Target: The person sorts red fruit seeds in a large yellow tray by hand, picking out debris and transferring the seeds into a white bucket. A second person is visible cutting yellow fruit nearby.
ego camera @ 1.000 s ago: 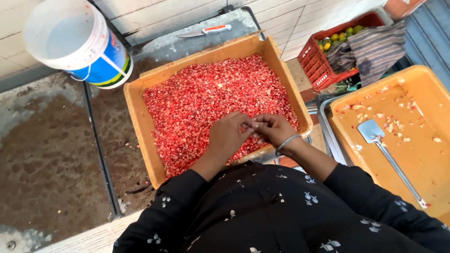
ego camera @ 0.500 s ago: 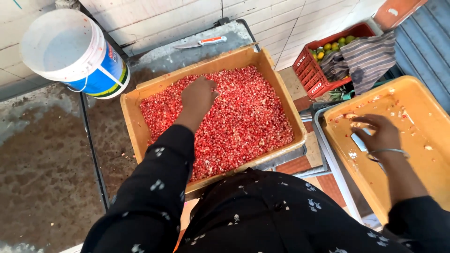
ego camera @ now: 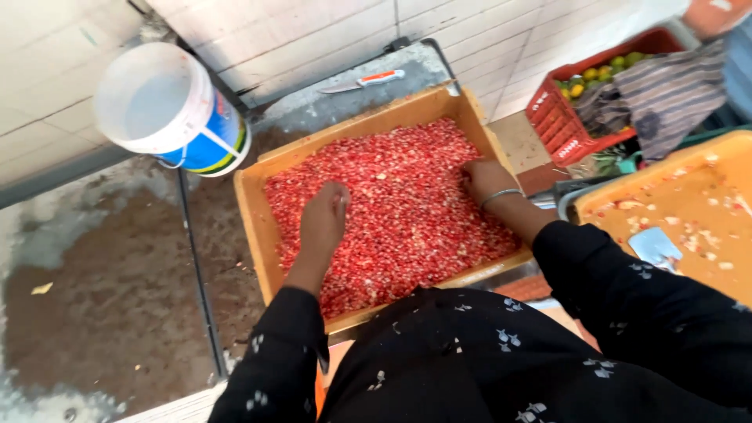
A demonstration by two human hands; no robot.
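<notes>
Both hands are working in the orange tray (ego camera: 252, 205) of pomegranate seeds (ego camera: 399, 207).

I am watching my left hand (ego camera: 323, 223) resting on the seeds at mid-tray, fingers curled under, so I cannot tell whether it is holding any. My right hand (ego camera: 486, 178), wearing a bangle, is pressing down near the right wall, its fingertips hidden too. The second tray (ego camera: 705, 168) and the metal scraper (ego camera: 655, 247) on it are partly cut off by my sleeve.

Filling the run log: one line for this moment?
left hand: on red seeds | right hand: on seeds | orange tray: full
</notes>
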